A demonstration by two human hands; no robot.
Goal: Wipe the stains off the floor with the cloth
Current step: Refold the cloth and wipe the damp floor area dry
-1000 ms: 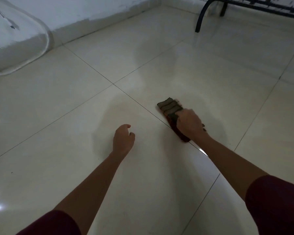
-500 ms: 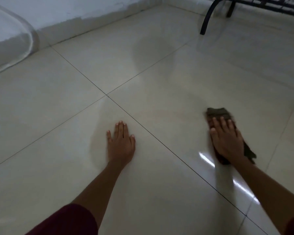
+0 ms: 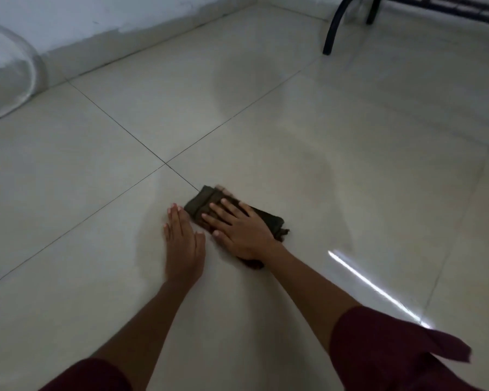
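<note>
A dark olive-brown folded cloth point(image 3: 202, 203) lies on the cream tiled floor point(image 3: 350, 165), just right of a tile joint. My right hand point(image 3: 242, 231) presses flat on top of it, fingers spread, covering its middle. My left hand point(image 3: 182, 244) rests palm down on the floor right beside the cloth, almost touching its left edge. A faint greyish smear point(image 3: 316, 167) shows on the tile beyond the cloth. Both forearms come from dark red sleeves.
A white wall with a grey skirting point(image 3: 110, 43) runs along the far left. A clear curved plastic object point(image 3: 26, 80) stands at the left edge. A black metal furniture leg point(image 3: 335, 26) stands at the far right. A bright light streak point(image 3: 378, 289) reflects on the floor.
My right hand has swept the cloth leftward, from the right tile back to the tile joint beside my left hand. The left hand stays planted flat on the floor.
</note>
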